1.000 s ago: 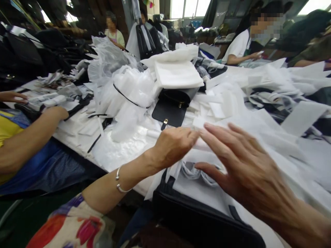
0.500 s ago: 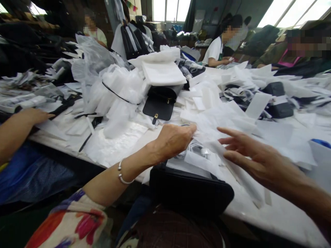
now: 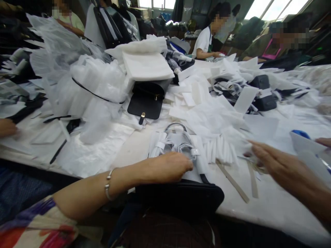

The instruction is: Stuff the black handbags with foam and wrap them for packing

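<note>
A black bag (image 3: 181, 198) stands at the table edge against my body. Over its top lie straps wrapped in white packing material (image 3: 169, 143), and a thin wrapped handle loop (image 3: 176, 125) sticks up behind them. My left hand (image 3: 174, 167), with a bracelet on the wrist, is closed above the bag's opening; what its fingers grip is hidden. To the right, my right hand (image 3: 271, 158) has its fingers pressed together on the edge of a thin white sheet (image 3: 239, 141), somewhat blurred. Beside the bag lie several rolled white foam pieces (image 3: 219, 150).
Behind are a black flap bag (image 3: 146, 105), stacked white foam sheets (image 3: 147, 65) and a heap of clear plastic bags (image 3: 98, 82). Two beige strips (image 3: 234, 182) lie at right. Co-workers' hands show at the left edge (image 3: 7, 128) and right edge (image 3: 323, 141). Other people sit across the table.
My right hand has moved right and its spread fingers have closed on a white sheet. My left hand has drawn back toward the bag, uncovering the wrapped straps. The view has shifted right.
</note>
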Available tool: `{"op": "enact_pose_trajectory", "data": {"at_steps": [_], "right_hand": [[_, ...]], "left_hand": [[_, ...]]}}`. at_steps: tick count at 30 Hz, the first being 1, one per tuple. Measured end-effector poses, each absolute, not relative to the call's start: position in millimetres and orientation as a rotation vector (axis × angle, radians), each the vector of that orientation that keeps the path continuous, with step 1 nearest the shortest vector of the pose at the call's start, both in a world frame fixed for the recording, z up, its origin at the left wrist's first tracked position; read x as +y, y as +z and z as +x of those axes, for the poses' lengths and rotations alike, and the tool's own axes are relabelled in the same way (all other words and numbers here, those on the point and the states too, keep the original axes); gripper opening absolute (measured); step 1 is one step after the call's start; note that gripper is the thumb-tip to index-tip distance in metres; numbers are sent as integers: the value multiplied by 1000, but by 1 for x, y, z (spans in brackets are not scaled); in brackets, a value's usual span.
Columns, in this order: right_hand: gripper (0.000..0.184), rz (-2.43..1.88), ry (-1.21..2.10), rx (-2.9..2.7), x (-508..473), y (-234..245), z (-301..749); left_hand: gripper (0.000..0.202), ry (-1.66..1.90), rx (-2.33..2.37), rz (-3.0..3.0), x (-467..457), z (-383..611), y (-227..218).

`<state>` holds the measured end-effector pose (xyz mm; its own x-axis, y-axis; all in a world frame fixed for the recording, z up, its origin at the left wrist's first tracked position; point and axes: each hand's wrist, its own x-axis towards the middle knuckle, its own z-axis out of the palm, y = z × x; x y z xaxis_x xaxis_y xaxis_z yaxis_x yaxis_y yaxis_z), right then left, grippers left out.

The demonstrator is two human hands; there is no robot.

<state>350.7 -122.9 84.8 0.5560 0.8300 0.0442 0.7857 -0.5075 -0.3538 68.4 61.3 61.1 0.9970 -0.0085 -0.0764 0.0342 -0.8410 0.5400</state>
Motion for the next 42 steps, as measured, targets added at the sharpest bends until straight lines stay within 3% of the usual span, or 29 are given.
{"op": "enact_pose_trajectory", "data": {"at_steps": [4,8,11,15,17,19,26,30,33,36,42], "right_hand": [[44,-2373,620,-1237,-96,36,299],[23,-2218,627,-1518,-88,10,277],[22,-2077,659,-1621,-88,14,280],[31,-1799,1407,-1156,-82,27,290],[39,-1536,1804,-851,-76,26,293],[42,-1327,1988,-694,-72,20,294],[58,-1202,2043,-705,-66,6,301],[46,-1364,2044,-821,-70,8,307],[42,-1501,1983,-795,-72,9,303],[38,-1643,1870,-765,-72,9,297],[28,-1767,1817,-764,-66,11,294]], "left_hand": [[36,-242,-122,2617,58,87,51],[49,-174,-69,2604,58,80,45],[58,-127,33,2573,54,69,45],[62,-129,102,2533,55,65,49],[56,-127,117,2539,57,69,48],[43,-163,104,2566,59,76,44],[17,-242,114,2787,58,90,45],[15,-321,331,2766,71,67,71],[12,-21,578,2620,88,32,78],[19,274,969,2347,102,-3,61],[18,-17,992,1732,111,-33,13]]}}
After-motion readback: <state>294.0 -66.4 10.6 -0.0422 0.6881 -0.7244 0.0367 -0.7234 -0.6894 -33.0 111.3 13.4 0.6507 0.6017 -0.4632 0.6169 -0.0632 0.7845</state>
